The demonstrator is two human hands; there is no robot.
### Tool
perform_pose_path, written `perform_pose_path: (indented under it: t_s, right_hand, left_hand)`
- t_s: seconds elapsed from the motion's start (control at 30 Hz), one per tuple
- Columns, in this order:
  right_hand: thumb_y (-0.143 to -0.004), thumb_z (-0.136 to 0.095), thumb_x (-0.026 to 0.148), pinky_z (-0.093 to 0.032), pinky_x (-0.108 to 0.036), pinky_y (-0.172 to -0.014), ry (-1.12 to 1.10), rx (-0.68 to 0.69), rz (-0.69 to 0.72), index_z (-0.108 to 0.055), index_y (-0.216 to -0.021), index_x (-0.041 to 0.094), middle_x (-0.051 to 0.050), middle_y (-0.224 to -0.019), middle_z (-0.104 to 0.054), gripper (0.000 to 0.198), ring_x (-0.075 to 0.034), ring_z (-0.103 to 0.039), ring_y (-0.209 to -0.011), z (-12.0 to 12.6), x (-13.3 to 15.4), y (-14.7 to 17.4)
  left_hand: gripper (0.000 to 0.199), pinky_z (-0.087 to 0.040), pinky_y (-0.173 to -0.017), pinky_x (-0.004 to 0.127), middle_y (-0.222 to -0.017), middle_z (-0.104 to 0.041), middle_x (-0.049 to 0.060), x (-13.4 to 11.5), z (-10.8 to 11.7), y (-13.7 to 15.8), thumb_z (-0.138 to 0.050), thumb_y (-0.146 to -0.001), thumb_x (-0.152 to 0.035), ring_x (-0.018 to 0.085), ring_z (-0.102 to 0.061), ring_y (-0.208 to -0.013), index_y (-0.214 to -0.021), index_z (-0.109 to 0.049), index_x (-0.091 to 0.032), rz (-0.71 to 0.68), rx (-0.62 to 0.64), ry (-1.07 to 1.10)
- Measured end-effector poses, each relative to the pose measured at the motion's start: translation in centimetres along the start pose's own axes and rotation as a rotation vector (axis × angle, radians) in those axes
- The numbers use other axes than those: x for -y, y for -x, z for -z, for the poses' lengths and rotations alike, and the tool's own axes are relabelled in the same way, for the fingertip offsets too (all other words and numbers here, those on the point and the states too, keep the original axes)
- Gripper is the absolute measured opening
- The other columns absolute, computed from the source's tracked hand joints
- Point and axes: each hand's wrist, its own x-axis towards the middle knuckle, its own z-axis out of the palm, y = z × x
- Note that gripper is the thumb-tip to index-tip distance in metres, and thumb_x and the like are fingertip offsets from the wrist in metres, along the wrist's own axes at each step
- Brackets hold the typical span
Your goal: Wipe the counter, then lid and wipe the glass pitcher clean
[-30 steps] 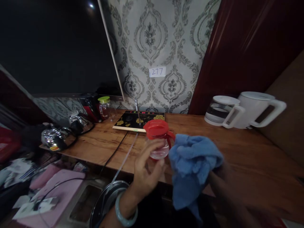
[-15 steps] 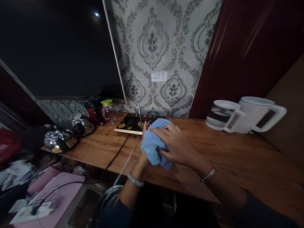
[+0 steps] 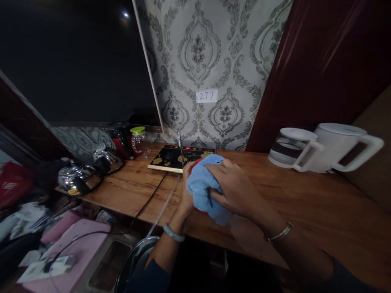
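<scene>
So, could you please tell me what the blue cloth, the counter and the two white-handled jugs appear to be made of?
The blue cloth looks like soft, matte microfibre or terry: it bunches in folds under the right hand. The counter seems wood or wood-look laminate, with visible grain and a slight sheen. The carafe appears to be clear glass with a white plastic handle; the kettle looks like smooth white plastic.

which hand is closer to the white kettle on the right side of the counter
Right. The right hand presses the blue cloth on the side toward the white kettle; the left hand is beyond the cloth.
</scene>
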Motion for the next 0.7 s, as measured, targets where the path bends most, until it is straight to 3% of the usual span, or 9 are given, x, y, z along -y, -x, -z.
perform_pose_path:
  t_s: [0.23,0.37,0.47,0.57,0.7]
  right_hand:
    - [-0.075,-0.056,0.018,-0.041,-0.037,-0.074,-0.152,-0.091,-0.151,-0.063,-0.106,0.019,-0.008,-0.096,-0.068,0.032,-0.026,-0.053,-0.085,-0.1,-4.2,3.2]
    - [-0.073,-0.053,0.028,-0.047,-0.040,-0.073,-0.108,-0.286,-0.377,-0.064,-0.101,0.020,-0.006,-0.086,-0.067,0.030,-0.027,-0.057,-0.079,-0.5,-8.6,5.8]
    - [-0.076,-0.053,0.035,-0.049,-0.049,-0.086,-0.057,-0.490,-0.468,-0.059,-0.118,0.020,-0.010,-0.107,-0.067,0.045,-0.032,-0.060,-0.097,0.7,-9.8,6.0]
    - [-0.081,-0.053,0.033,-0.045,-0.052,-0.097,-0.050,-0.537,-0.399,-0.045,-0.138,0.023,-0.010,-0.131,-0.059,0.058,-0.032,-0.056,-0.114,2.2,-8.5,3.6]
    - [-0.083,-0.053,0.023,-0.042,-0.049,-0.101,-0.030,-0.411,-0.163,-0.043,-0.143,0.024,-0.011,-0.136,-0.053,0.061,-0.031,-0.051,-0.121,1.4,-5.8,-1.8]
  left_hand:
    - [0.077,-0.039,-0.109,0.045,-0.136,-0.045,0.012,-0.3,0.1,0.3,-0.074,-0.070,-0.049,0.028,-0.048,-0.127,-0.134,-0.038,-0.024,-0.046,0.055,-0.078]
    - [0.081,-0.038,-0.110,0.046,-0.137,-0.044,0.013,0.2,0.0,0.2,-0.074,-0.069,-0.056,0.029,-0.047,-0.129,-0.133,-0.037,-0.023,-0.068,0.054,-0.076]
    - [0.083,-0.039,-0.110,0.046,-0.138,-0.043,0.014,0.3,-0.1,0.3,-0.073,-0.069,-0.057,0.029,-0.048,-0.128,-0.134,-0.036,-0.023,-0.066,0.042,-0.059]
    - [0.089,-0.038,-0.110,0.045,-0.142,-0.041,0.014,0.1,-0.2,0.4,-0.073,-0.069,-0.057,0.029,-0.047,-0.129,-0.140,-0.031,-0.023,-0.035,0.043,-0.064]
    - [0.092,-0.039,-0.110,0.044,-0.144,-0.040,0.015,0.0,-0.2,0.6,-0.074,-0.068,-0.054,0.030,-0.046,-0.131,-0.142,-0.029,-0.023,-0.022,0.028,-0.074]
